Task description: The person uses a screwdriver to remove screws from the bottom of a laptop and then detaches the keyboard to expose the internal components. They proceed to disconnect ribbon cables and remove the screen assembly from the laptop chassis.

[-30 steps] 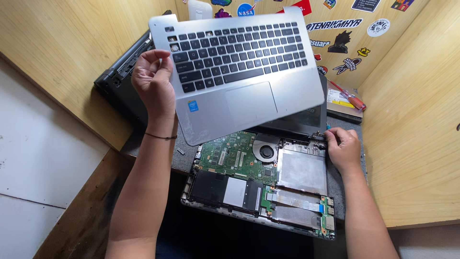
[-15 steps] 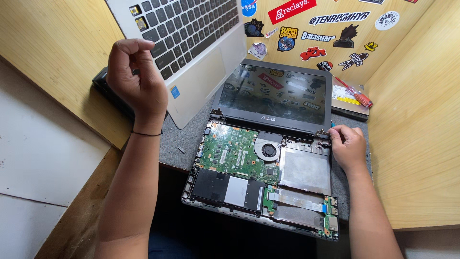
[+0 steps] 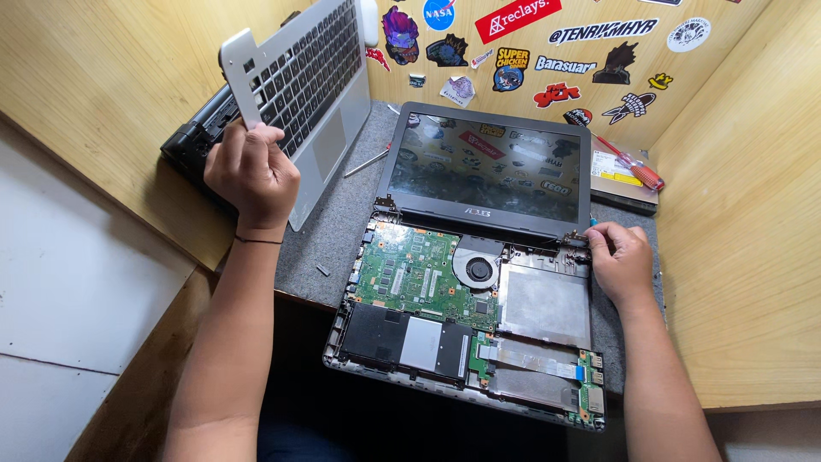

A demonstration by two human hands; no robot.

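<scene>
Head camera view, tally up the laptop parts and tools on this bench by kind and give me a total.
Opened laptop base with screen: 1
Silver keyboard cover, held in left hand: 1
Black laptop at the wall: 1
Red-handled screwdriver: 1
Optical drive: 1
Total: 5

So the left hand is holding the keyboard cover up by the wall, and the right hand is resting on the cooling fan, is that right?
Not quite. In the head view the right hand rests at the laptop's right hinge corner, beside the fan, not on it. The left hand does hold the keyboard cover up by the wall.
</scene>
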